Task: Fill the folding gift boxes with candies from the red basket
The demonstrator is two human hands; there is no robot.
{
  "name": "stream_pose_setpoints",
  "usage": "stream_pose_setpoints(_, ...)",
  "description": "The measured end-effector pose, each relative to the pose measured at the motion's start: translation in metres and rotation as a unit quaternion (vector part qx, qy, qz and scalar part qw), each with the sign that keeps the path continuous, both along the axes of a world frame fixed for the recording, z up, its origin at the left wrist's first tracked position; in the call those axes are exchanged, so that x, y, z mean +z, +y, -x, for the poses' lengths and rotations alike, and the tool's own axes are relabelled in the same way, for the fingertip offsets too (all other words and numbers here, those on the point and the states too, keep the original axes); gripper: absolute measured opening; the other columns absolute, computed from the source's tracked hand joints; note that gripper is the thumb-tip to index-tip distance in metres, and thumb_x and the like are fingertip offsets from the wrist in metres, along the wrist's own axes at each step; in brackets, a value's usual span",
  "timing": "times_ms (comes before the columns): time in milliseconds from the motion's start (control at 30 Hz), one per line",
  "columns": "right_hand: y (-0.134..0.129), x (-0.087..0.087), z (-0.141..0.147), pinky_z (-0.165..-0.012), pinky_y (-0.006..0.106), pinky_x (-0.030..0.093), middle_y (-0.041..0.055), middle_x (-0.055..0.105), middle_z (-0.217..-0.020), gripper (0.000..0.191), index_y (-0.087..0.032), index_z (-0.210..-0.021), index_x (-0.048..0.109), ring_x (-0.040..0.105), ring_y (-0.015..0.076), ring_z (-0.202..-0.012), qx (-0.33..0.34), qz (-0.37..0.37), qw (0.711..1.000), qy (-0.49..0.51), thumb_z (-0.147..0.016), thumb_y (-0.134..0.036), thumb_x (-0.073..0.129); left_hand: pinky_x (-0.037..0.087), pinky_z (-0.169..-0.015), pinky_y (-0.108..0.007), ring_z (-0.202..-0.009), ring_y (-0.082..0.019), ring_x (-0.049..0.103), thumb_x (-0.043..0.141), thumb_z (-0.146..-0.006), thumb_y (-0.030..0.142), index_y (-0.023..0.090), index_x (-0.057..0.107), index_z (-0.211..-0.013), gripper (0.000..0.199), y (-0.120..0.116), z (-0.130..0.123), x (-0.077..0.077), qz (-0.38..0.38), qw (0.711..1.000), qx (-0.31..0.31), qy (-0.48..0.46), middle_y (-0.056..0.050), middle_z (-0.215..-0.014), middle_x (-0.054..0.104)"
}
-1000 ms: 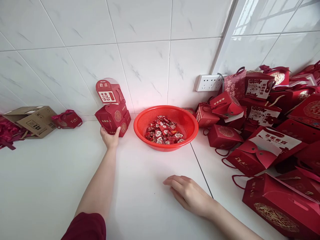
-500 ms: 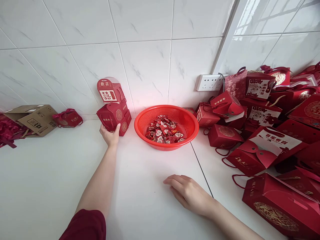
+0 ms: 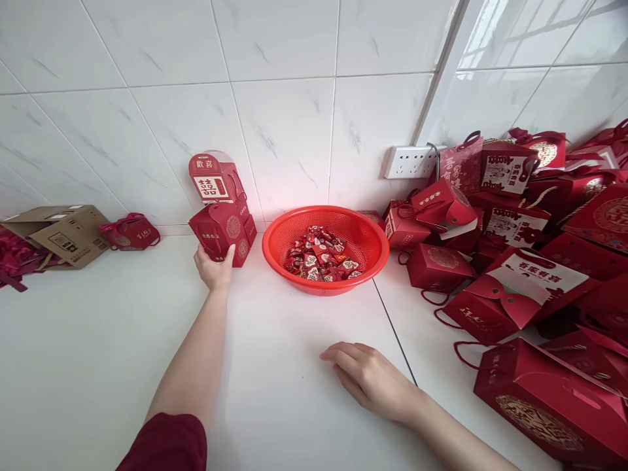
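My left hand (image 3: pixel 214 268) grips the lower front of a red gift box (image 3: pixel 214 230), thumb on its right side and fingers at its left. The box stands against a small stack by the wall: another red gift box (image 3: pixel 243 250) shows low at its right, and a box with a white label (image 3: pixel 210 186) rises behind it. My right hand (image 3: pixel 366 376) lies on the white tabletop (image 3: pixel 275 392), holding nothing, its fingers loosely bent and the thumb side apart. Between and beyond my hands sits a red plastic basket (image 3: pixel 326 286) with wrapped candies (image 3: pixel 321 255) in it.
Many red gift boxes (image 3: pixel 530 288) with cord handles are heaped along the right side. At the left are an open cardboard box (image 3: pixel 73 239), a small red box with ribbon (image 3: pixel 131 232) and dark red ribbon (image 3: pixel 19 258). A white power strip (image 3: pixel 409 162) is against the tiled wall.
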State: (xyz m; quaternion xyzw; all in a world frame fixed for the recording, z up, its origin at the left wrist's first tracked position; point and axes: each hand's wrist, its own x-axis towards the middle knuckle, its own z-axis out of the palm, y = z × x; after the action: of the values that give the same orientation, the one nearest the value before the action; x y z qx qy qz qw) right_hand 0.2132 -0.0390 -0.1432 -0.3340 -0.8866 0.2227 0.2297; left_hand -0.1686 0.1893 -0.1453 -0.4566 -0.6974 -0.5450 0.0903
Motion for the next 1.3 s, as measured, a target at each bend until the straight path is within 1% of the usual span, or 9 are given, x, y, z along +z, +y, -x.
stream_pose_setpoints(167, 0.0, 0.0, 0.0, -0.088, 0.038, 0.054, 0.0073, 0.067, -0.121, 0.034, -0.022, -0.127, 0.054, 0.066, 0.0219, -0.102, 0.002, -0.001, 1.0, -0.006, -0.098, -0.012, 0.04, 0.041, -0.11, -0.05, -0.134, -0.034, 0.045, 0.074, -0.073, 0.057, 0.016, 0.035, -0.146, 0.092, 0.002, -0.004, 0.003, 0.028, 0.999, 0.009, -0.024, -0.019, -0.14, 0.047)
stream_pose_setpoints(367, -0.001, -0.001, 0.003, -0.089, 0.037, 0.053, 0.0078, 0.067, -0.12, 0.035, -0.022, -0.127, 0.054, 0.066, 0.0215, -0.103, 0.012, -0.01, 1.0, -0.009, -0.097, -0.011, 0.041, 0.041, -0.112, -0.045, -0.133, -0.031, 0.05, 0.072, -0.076, 0.056, 0.017, 0.031, -0.149, 0.092, 0.001, -0.002, 0.003, 0.027, 0.999, -0.017, -0.03, -0.017, -0.144, 0.049)
stream_pose_setpoints(500, 0.0, 0.002, 0.005, -0.089, 0.035, 0.053, 0.008, 0.067, -0.119, 0.035, -0.021, -0.128, 0.054, 0.065, 0.0208, -0.104, 0.015, -0.021, 1.0, -0.017, -0.097, -0.011, 0.041, 0.027, -0.122, -0.041, -0.149, -0.03, 0.027, 0.069, -0.076, 0.062, 0.008, 0.003, -0.157, 0.117, -0.004, 0.002, -0.005, 0.073, 0.994, -0.049, -0.058, -0.023, -0.161, 0.023)
stream_pose_setpoints(633, 0.007, 0.005, -0.001, -0.092, 0.036, 0.051, 0.0079, 0.067, -0.121, 0.036, -0.02, -0.128, 0.054, 0.065, 0.0207, -0.106, 0.005, -0.052, 0.998, -0.031, -0.096, -0.011, 0.043, 0.015, -0.126, -0.045, -0.153, -0.033, 0.01, 0.046, -0.09, 0.063, -0.004, -0.004, -0.154, 0.105, -0.008, 0.003, -0.012, 0.145, 0.986, -0.032, -0.075, -0.029, -0.162, 0.009)
stream_pose_setpoints(833, 0.025, 0.03, -0.04, -0.105, 0.043, 0.043, 0.0106, 0.062, -0.131, 0.031, -0.02, -0.127, 0.056, 0.058, 0.0244, -0.118, -0.159, -0.134, 0.978, -0.016, -0.097, -0.017, 0.048, 0.012, -0.125, -0.05, -0.152, -0.039, 0.006, 0.041, -0.095, 0.056, -0.012, 0.009, -0.152, 0.095, -0.033, -0.001, -0.015, 0.214, 0.973, -0.09, -0.003, -0.033, -0.16, 0.006)
stream_pose_setpoints(967, 0.029, 0.062, -0.091, -0.1, 0.042, 0.045, 0.0126, 0.063, -0.127, 0.028, -0.018, -0.123, 0.059, 0.058, 0.027, -0.117, -0.378, -0.133, 0.915, -0.042, -0.097, -0.021, 0.047, 0.016, -0.123, -0.056, -0.15, -0.044, 0.011, 0.043, -0.092, 0.058, -0.006, 0.026, -0.151, 0.088, -0.064, -0.007, -0.019, 0.24, 0.961, -0.123, 0.062, -0.032, -0.16, 0.011)
stream_pose_setpoints(1100, 0.03, 0.08, -0.149, -0.1, 0.048, 0.044, 0.0159, 0.057, -0.133, 0.035, -0.022, -0.129, 0.059, 0.051, 0.0336, -0.126, -0.602, 0.014, 0.783, -0.153, -0.098, -0.027, 0.044, 0.023, -0.122, -0.05, -0.149, -0.039, 0.021, 0.044, -0.093, 0.053, 0.008, 0.05, -0.139, 0.065, -0.094, -0.018, -0.019, 0.224, 0.941, -0.19, 0.169, -0.021, -0.16, 0.022)
stream_pose_setpoints(1200, 0.038, 0.078, -0.183, -0.09, 0.05, 0.05, 0.0248, 0.058, -0.128, 0.037, -0.014, -0.128, 0.062, 0.058, 0.0382, -0.118, -0.668, 0.111, 0.719, -0.16, -0.096, -0.022, 0.043, 0.03, -0.119, -0.05, -0.144, -0.036, 0.031, 0.044, -0.094, 0.048, 0.014, 0.057, -0.13, 0.051, -0.109, -0.033, -0.011, 0.191, 0.914, -0.248, 0.256, -0.017, -0.155, 0.032)
stream_pose_setpoints(1300, 0.049, 0.07, -0.202, -0.088, 0.047, 0.053, 0.0266, 0.063, -0.118, 0.039, -0.007, -0.127, 0.061, 0.064, 0.037, -0.111, -0.691, 0.155, 0.688, -0.155, -0.093, -0.022, 0.051, 0.037, -0.116, -0.048, -0.139, -0.032, 0.039, 0.045, -0.095, 0.043, 0.019, 0.06, -0.123, 0.04, -0.12, -0.056, 0.009, 0.176, 0.886, -0.312, 0.294, -0.013, -0.151, 0.04)
